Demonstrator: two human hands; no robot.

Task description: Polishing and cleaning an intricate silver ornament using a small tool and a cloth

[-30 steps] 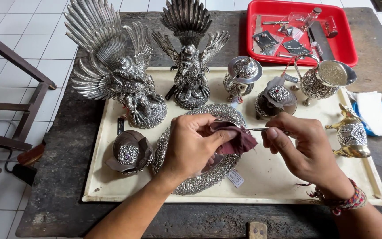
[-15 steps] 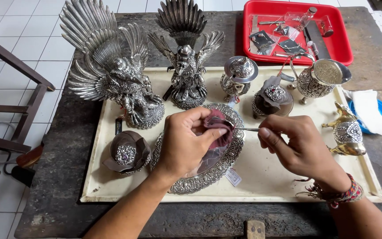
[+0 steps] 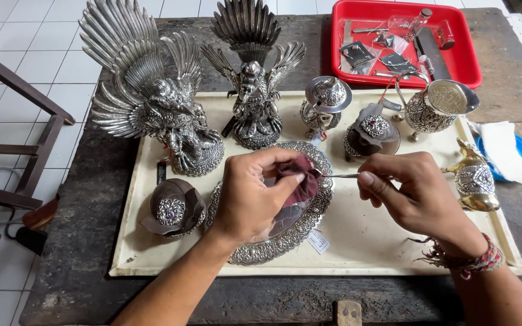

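My left hand (image 3: 254, 196) pinches a small dark red cloth (image 3: 299, 180) above an ornate oval silver plate (image 3: 300, 226) on a cream tray (image 3: 370, 244). My right hand (image 3: 415, 196) holds a thin metal pin (image 3: 339, 175) whose tip points left into the cloth. Both hands hover over the middle of the tray. What the cloth wraps is hidden.
On the tray stand two winged silver statues (image 3: 152, 102) (image 3: 252, 84), a small lidded silver pot (image 3: 326, 102), a silver pitcher (image 3: 433, 108), two dark shell boxes (image 3: 173, 208) (image 3: 373, 133) and a gold-and-silver piece (image 3: 473, 181). A red tray (image 3: 466, 57) of small tools sits behind. Wooden chair (image 3: 25, 139) at left.
Both hands stayed over the silver plate, shifting slightly toward each other; the pin's tip remains at the cloth.
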